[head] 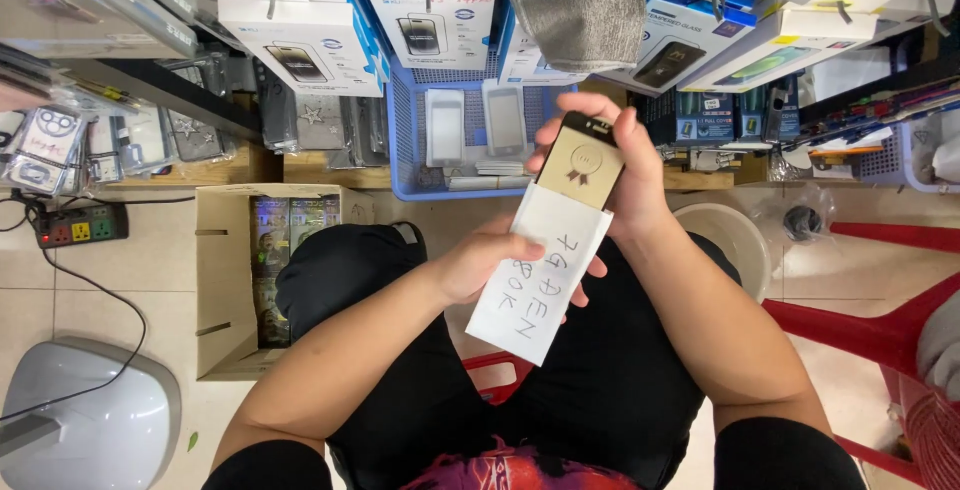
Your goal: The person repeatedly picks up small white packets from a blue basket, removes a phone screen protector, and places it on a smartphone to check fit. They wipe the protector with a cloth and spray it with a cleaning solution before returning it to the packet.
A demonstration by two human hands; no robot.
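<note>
A white paper sleeve (540, 270) with handwriting lies slanted over my lap. A tan card with a dark top edge (580, 163) sticks out of its upper end. My left hand (480, 262) pinches the sleeve's left edge near its middle. My right hand (625, 165) wraps around the card from the right, thumb and fingers at its top. I am seated, with black shorts below.
A blue plastic basket (405, 140) with flat white packs stands ahead. White and blue product boxes (300, 35) hang above. An open cardboard box (225, 280) sits on the floor at left, beside a power strip (80, 225). A red plastic stool (880, 320) is at right.
</note>
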